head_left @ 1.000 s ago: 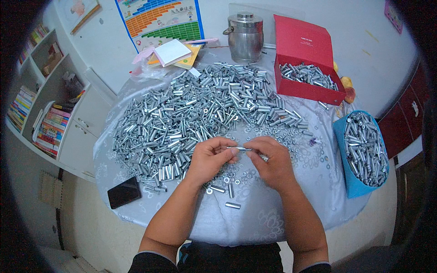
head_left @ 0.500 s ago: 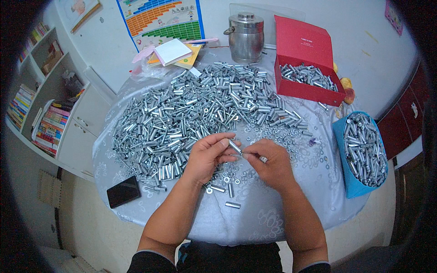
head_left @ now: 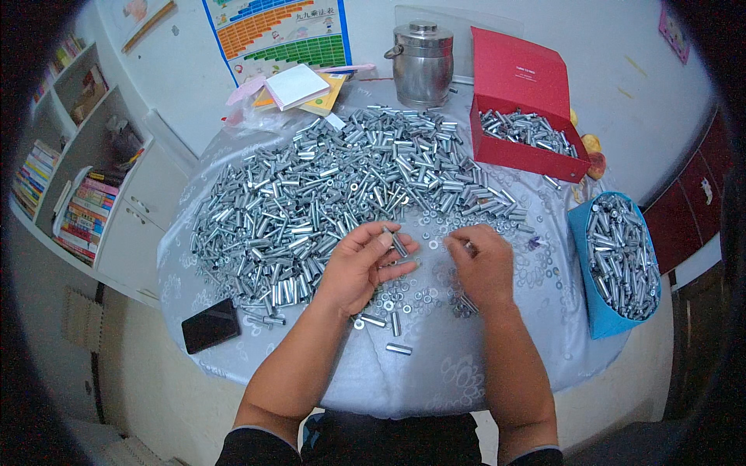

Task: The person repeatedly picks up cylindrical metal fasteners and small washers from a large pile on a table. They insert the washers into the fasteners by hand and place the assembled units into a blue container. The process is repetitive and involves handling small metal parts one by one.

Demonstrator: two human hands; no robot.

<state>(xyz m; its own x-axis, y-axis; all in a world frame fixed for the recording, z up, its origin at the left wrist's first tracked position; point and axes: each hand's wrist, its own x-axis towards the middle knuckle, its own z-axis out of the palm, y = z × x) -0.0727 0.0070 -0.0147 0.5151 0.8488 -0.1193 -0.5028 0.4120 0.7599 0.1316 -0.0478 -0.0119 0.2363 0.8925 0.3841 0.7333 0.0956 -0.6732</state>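
Observation:
My left hand [head_left: 357,268] holds a short shiny expansion bolt [head_left: 399,245] between thumb and fingers, above the near edge of a large heap of metal sleeves and bolts [head_left: 311,194]. To its right, my right hand [head_left: 483,264] is closed, its fingertips pinched together low over scattered washers [head_left: 434,245]. Whatever is in that pinch is too small to make out. A slim metal piece [head_left: 468,303] shows at the lower edge of the right hand; whether it is gripped or lying on the table I cannot tell. Several loose sleeves [head_left: 399,349] lie in front of my left hand.
A blue bin [head_left: 597,311] of assembled bolts stands at right, and an open red box [head_left: 528,161] of more metal parts behind it. At the back are a steel pot [head_left: 422,70] and notepads [head_left: 297,87]. A black phone [head_left: 210,327] lies at left on the grey tablecloth [head_left: 420,388].
My right hand has drawn away from the bolt in my left hand and moved right, down to the washers. My left hand keeps its hold, its fingers spread a little more.

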